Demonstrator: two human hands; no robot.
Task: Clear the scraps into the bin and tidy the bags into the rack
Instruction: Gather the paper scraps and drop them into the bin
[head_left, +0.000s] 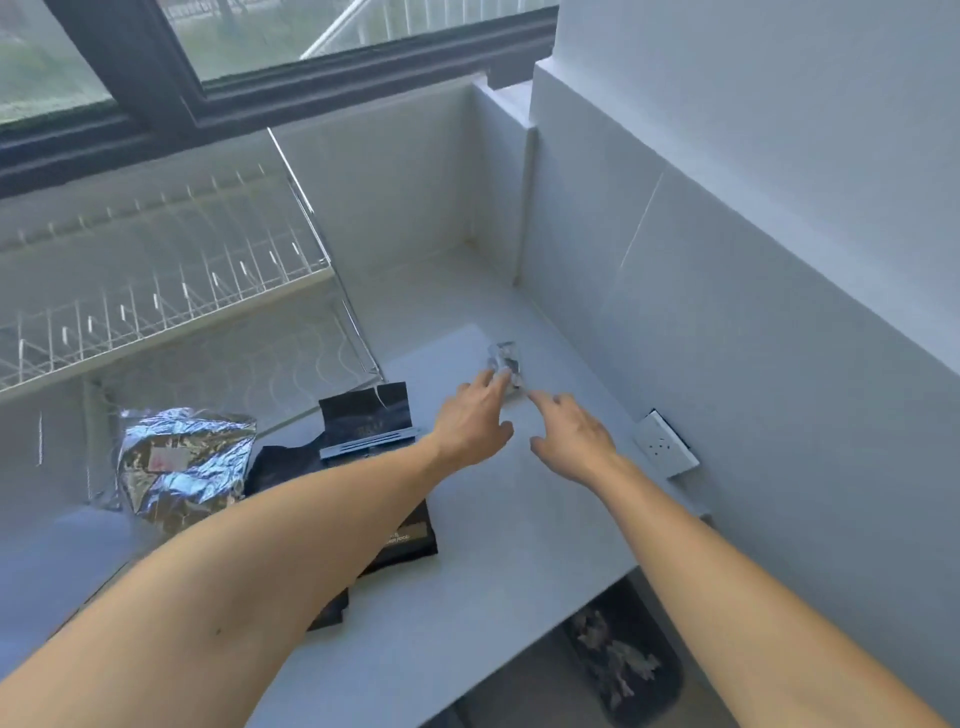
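left hand (475, 415) grip open, fingertips on foil scrap (506, 364) | right hand (574, 434) grip open, empty | risk: light scrap skids along bench (519, 519), missing bin (623, 660)

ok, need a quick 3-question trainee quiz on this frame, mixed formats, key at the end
1. True or false: the small crumpled silver foil scrap lies on the white countertop near the back, at the fingertips of the left hand.
2. Which lies nearest the white wire dish rack? A) the crinkled silver foil bag B) the white wall socket C) the dark bin below the counter edge
3. Fill in: the flat black pouch lies partly under the ____ forearm.

Key
1. True; the right hand hovers open beside it.
2. A
3. left
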